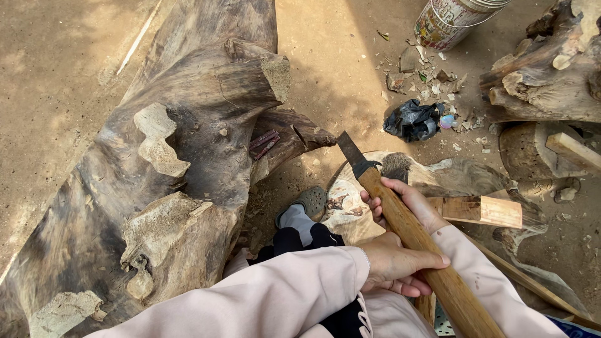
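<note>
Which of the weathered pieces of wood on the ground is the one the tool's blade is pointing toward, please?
It is the big carved trunk on the left, with pale chipped patches. The blade angles toward it; the gnarled stump at upper right lies on the other side, behind the tool.

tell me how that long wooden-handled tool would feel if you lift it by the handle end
The tool is probably stiff: its thick wooden handle looks straight and solid. It likely feels head-heavy, since the dark metal blade sits at the far end. The left hand and right hand both grip it, which suggests some weight.
</note>
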Demonstrator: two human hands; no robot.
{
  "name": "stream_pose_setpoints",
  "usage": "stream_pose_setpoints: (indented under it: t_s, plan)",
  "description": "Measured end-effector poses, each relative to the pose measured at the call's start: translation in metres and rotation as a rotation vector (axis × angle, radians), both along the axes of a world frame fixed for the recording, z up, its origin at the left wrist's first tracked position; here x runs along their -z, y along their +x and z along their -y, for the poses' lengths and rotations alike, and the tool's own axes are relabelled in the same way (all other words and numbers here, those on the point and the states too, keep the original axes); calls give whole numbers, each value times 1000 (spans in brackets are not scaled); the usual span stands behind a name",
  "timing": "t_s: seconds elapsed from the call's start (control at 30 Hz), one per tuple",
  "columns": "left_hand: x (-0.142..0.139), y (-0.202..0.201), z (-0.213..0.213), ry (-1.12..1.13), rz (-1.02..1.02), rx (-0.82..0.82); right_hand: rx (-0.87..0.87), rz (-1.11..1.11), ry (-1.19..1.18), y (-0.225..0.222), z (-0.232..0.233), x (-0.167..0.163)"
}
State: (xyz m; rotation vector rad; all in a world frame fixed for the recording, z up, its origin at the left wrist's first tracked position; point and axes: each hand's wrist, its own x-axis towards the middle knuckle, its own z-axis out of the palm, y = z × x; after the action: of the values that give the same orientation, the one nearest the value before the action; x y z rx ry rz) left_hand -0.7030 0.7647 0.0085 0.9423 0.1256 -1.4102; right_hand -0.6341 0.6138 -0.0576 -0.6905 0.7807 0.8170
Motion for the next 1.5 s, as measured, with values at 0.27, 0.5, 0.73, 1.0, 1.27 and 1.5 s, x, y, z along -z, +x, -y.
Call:
stream_pose_setpoints:
  t_s: [0.27, 0.5, 0.73, 1.0, 1.27, 1.5]
  plan:
    - [5, -7, 1, -8, -47, 8, 1, 6, -38, -13, -2, 1]
    - [5, -6, 1, -16, -43, -7, -7, 12, -20, -10, -3, 2]
    - [7, -6, 0, -4, -57, 4, -22, 37, -9, -8, -4, 2]
    - [10, -3, 0, -31, -70, -11, -13, -2, -67, -6, -10, 1]
    - [9, 2, -8, -16, -89, -22, 25, -35, 44, -2, -11, 6]
    - [-2, 9, -7, 29, 36, -79, 294, -78, 370, -4, -20, 13]
